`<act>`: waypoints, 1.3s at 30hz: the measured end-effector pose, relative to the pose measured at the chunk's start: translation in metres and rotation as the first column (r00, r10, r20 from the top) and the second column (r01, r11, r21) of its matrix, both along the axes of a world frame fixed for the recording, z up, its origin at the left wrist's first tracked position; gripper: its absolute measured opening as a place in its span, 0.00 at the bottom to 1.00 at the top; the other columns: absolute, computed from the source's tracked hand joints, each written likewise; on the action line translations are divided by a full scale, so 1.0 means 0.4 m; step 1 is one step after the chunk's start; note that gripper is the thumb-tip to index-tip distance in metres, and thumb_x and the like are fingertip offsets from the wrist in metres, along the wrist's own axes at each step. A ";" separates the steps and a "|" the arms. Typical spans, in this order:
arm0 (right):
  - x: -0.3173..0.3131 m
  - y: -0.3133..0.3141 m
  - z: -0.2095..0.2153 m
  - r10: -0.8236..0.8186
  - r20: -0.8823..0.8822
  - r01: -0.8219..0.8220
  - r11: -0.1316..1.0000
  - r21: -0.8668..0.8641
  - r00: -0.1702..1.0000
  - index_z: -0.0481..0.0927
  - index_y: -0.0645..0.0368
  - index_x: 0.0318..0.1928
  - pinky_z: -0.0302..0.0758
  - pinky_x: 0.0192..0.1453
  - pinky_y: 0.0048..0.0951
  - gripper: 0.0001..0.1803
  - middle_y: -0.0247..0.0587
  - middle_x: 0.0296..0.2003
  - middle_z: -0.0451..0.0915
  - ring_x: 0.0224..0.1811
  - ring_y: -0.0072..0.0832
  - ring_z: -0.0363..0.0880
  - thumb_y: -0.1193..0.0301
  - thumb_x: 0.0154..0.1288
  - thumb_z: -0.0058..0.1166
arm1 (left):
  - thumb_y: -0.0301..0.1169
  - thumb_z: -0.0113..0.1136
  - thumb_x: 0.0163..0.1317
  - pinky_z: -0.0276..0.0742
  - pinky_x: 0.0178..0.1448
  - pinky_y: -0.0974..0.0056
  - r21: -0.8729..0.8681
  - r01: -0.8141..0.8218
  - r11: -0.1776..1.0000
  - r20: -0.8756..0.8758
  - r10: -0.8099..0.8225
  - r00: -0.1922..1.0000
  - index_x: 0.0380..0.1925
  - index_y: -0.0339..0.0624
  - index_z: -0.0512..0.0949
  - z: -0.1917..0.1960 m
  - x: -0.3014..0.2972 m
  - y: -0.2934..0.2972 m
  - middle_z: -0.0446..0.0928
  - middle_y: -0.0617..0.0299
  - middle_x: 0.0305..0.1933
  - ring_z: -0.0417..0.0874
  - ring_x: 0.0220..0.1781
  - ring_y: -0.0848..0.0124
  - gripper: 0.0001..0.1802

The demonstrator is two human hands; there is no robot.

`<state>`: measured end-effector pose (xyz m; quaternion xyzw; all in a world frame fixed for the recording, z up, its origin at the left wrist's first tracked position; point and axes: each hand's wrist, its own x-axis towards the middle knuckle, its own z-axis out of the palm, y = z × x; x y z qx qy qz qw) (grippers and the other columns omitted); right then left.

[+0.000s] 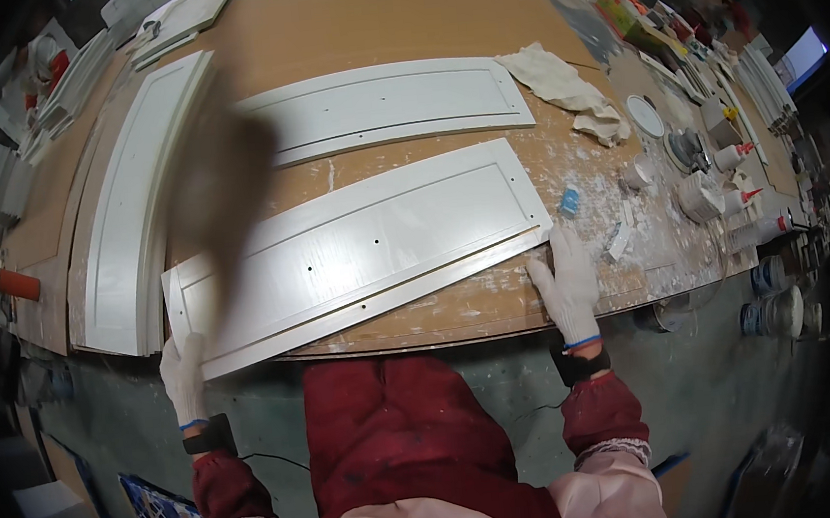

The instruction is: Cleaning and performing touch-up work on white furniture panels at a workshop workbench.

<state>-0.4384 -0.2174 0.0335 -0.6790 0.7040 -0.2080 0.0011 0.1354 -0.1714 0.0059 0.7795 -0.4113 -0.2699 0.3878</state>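
Closest to the camera is a pinkish top under a dark red apron (411, 437), with dark red sleeve covers (603, 408) over the forearms and a black band (209, 436) on each wrist. Both hands are in whitish knit gloves. Left hand (185, 378) is on the near left corner of a white panel (431, 213), thumb over the corner and fingers along the end edge, so it's basically pinching it; can't see what goes on underneath. Right hand (565, 285) is pretty spread, thumb well away from the fingers, fingertips touching the panel's right end.

That panel lies at a slant across the front of the desk (478, 298), left corner poking past the edge, with a few small dark holes in its face. Some dark brown blurry thing (219, 168) blocks part of the view, no clue what it is.

Left of the panel there's a stack of white panels (135, 214), with an orange cylinder (18, 285) out beyond it. Off the right end sits a little blue item (569, 201), then a bunch of white bottles and tubs (701, 196). Behind the near panel is a second white panel (392, 103), with a crumpled cream cloth (563, 88) right by its end.
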 end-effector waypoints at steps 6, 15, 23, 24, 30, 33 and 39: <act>-0.022 0.079 0.003 -0.026 -0.029 0.031 0.986 0.165 0.999 0.71 0.60 0.61 0.67 0.61 0.43 0.32 0.48 0.57 0.72 0.59 0.48 0.68 0.64 0.57 0.62 | 0.46 0.60 0.59 0.73 0.52 0.64 0.004 0.033 0.999 0.024 -0.033 0.999 0.54 0.32 0.76 0.062 -0.046 -0.014 0.82 0.54 0.45 0.80 0.45 0.67 0.31; -0.078 0.114 0.022 0.191 0.021 -0.192 0.978 0.084 0.981 0.75 0.60 0.57 0.71 0.54 0.40 0.28 0.46 0.47 0.77 0.49 0.45 0.73 0.69 0.53 0.63 | 0.41 0.64 0.56 0.73 0.58 0.57 0.001 0.060 0.998 0.685 -0.045 0.728 0.61 0.32 0.69 0.207 -0.226 -0.131 0.74 0.47 0.56 0.79 0.54 0.56 0.35; -0.087 0.102 0.039 0.249 0.117 -0.264 0.955 0.138 0.961 0.78 0.60 0.51 0.72 0.45 0.42 0.24 0.45 0.36 0.79 0.42 0.45 0.77 0.71 0.50 0.64 | 0.49 0.74 0.40 0.60 0.68 0.45 0.124 0.871 0.476 0.569 -0.753 0.331 0.58 0.37 0.67 0.172 -0.651 -0.152 0.66 0.53 0.56 0.68 0.57 0.55 0.47; -0.087 0.103 0.039 0.243 0.102 -0.256 0.956 0.146 0.965 0.79 0.62 0.49 0.73 0.42 0.40 0.23 0.45 0.35 0.79 0.38 0.43 0.76 0.73 0.50 0.63 | 0.49 0.74 0.40 0.60 0.68 0.45 0.118 0.870 0.479 0.568 -0.751 0.336 0.58 0.37 0.67 0.160 -0.683 -0.152 0.66 0.53 0.56 0.68 0.57 0.55 0.47; -0.044 0.100 0.075 0.138 0.029 -0.140 0.956 0.258 0.990 0.80 0.58 0.42 0.72 0.41 0.39 0.15 0.45 0.31 0.77 0.38 0.42 0.76 0.73 0.51 0.62 | 0.56 0.73 0.36 0.56 0.69 0.38 0.156 0.814 0.560 0.680 -0.659 0.322 0.60 0.36 0.66 0.120 -0.722 -0.149 0.65 0.53 0.55 0.64 0.60 0.54 0.53; -0.050 0.100 0.083 0.122 0.010 -0.119 0.938 0.327 0.992 0.78 0.54 0.35 0.72 0.42 0.45 0.10 0.44 0.32 0.77 0.40 0.45 0.76 0.70 0.52 0.63 | 0.56 0.73 0.36 0.54 0.70 0.38 0.091 0.857 0.508 0.705 -0.641 0.305 0.61 0.35 0.65 0.103 -0.714 -0.140 0.65 0.52 0.56 0.64 0.61 0.54 0.54; -0.062 0.094 0.065 0.220 -0.060 -0.188 0.924 0.334 0.974 0.78 0.55 0.39 0.73 0.43 0.45 0.10 0.44 0.34 0.77 0.42 0.45 0.76 0.70 0.55 0.59 | 0.54 0.75 0.32 0.54 0.72 0.40 -0.020 0.850 0.527 0.652 -0.637 0.410 0.60 0.38 0.67 0.086 -0.701 -0.130 0.68 0.54 0.57 0.67 0.61 0.54 0.54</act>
